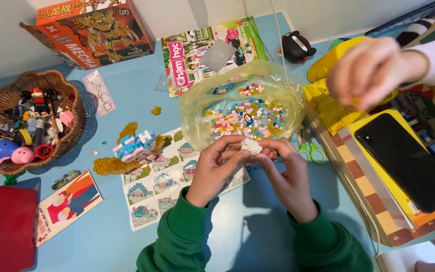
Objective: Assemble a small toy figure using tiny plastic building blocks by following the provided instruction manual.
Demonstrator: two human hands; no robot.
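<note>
Evidently, both hands, left (216,162) and right (283,166), were pinched together on a white brick (251,146) above the sheet (149,194); a firm fingertip grip and square alignment would seat it cleanly.

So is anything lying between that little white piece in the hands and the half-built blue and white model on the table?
Nothing visible does. The white piece is pinched between the left hand and right hand; between it and the blue and white model lies only the flat instruction sheet.
</note>
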